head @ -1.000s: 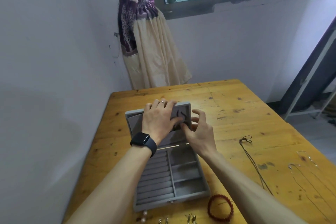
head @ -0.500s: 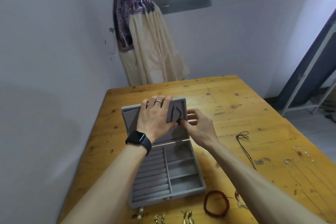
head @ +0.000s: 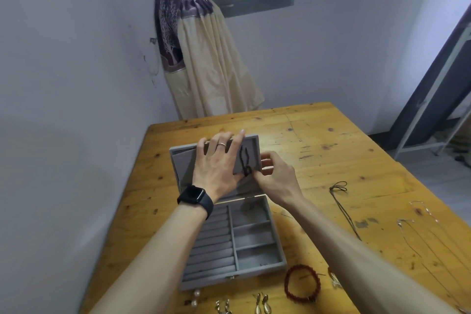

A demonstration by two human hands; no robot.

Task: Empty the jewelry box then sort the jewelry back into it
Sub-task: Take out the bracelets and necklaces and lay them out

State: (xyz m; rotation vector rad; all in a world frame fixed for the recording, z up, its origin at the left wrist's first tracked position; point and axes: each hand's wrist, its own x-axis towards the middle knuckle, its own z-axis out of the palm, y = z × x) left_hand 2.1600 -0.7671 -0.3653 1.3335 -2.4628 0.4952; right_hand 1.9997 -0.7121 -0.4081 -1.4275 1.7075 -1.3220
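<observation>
Cord [head: 244, 158] runs lengthwise up the raised lid [head: 252, 145]; left hand [head: 216, 168] presses flat, right hand [head: 277, 178] pinches its lower end.

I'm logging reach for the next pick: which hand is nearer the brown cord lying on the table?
Right. The right hand is at the right edge of the lid, left of the brown cord; the left hand lies farther left, on the lid.
</observation>
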